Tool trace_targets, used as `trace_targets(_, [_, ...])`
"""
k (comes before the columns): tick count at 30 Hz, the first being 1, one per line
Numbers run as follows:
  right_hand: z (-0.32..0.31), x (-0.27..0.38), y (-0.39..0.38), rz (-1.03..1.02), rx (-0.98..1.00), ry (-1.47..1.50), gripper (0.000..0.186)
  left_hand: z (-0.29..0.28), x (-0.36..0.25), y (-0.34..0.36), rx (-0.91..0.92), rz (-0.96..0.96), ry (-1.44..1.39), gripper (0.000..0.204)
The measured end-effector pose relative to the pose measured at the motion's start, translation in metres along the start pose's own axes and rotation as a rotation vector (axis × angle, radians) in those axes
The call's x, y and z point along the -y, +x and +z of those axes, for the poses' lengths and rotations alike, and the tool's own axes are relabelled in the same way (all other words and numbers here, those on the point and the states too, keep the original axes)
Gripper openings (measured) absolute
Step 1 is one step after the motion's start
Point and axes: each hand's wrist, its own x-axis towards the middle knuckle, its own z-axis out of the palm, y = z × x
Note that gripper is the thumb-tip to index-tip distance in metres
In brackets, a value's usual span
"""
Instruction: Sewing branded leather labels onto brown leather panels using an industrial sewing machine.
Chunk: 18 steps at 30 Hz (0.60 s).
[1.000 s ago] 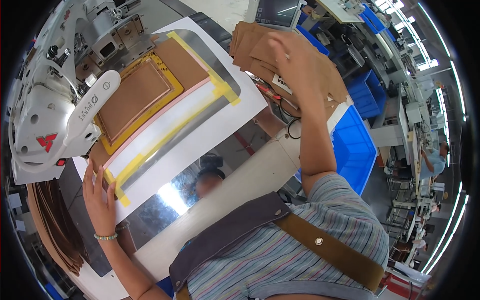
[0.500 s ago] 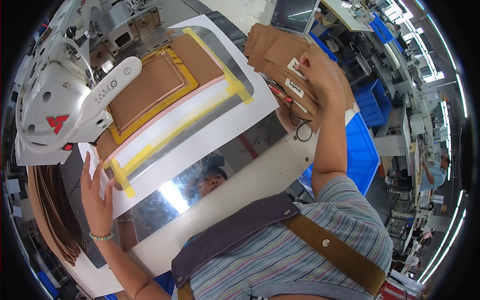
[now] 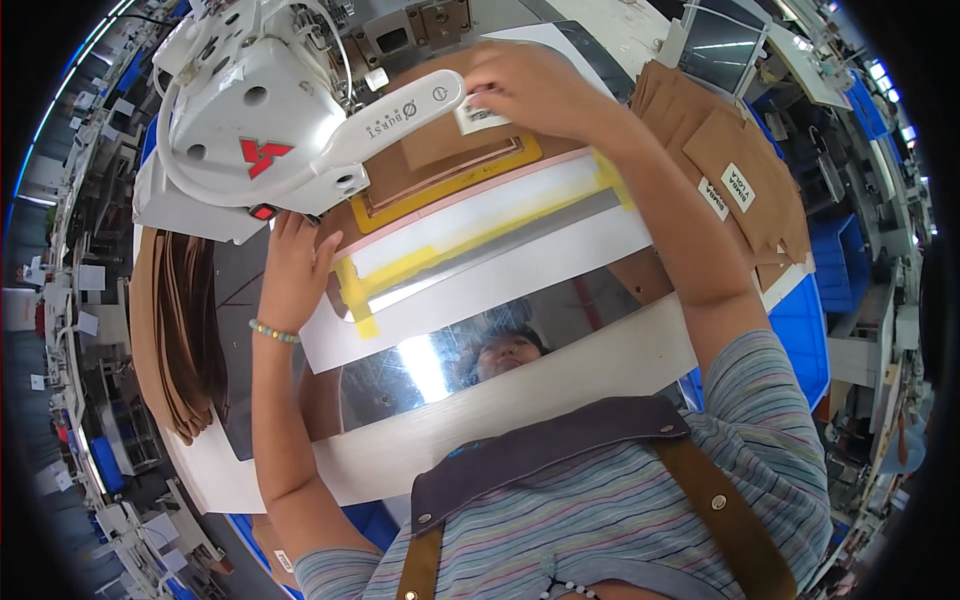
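My right hand (image 3: 540, 90) is over the far part of a white sheet with a taped template (image 3: 470, 245). Its fingers are pinched on a brown flat panel with a white label (image 3: 478, 118), beside the sewing machine's white arm-shaped lamp (image 3: 395, 118). The panel lies over a yellow-rimmed frame (image 3: 525, 152), partly hidden by the lamp. My left hand (image 3: 293, 270) rests at the template's left corner, close under the machine head. Its fingers are stretched and hold nothing. Yellow tape strips (image 3: 357, 300) mark the template's near edge.
A white sewing machine head (image 3: 245, 120) stands at the upper left. Brown panels (image 3: 165, 330) hang in a stack at the left. More labelled brown panels (image 3: 735, 150) are fanned at the right, near a screen (image 3: 722, 45) and a blue bin (image 3: 800, 340). A shiny metal plate (image 3: 430, 360) lies in front.
My right hand has moved left from the fanned panels to the frame, bringing a labelled brown panel. My left hand stays at the template's left corner. The whole view has turned.
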Motion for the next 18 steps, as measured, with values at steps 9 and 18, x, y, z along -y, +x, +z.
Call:
trace_targets(9, [0.084,0.034,0.04,0.122,0.059,0.041,0.011,0.046,0.038,0.011,-0.011,-0.05,-0.122,0.04])
trace_targets(18, [0.12,0.024,-0.004,-0.085,0.039,0.102,0.032,0.05,0.028,0.045,0.071,0.008,-0.464,0.04])
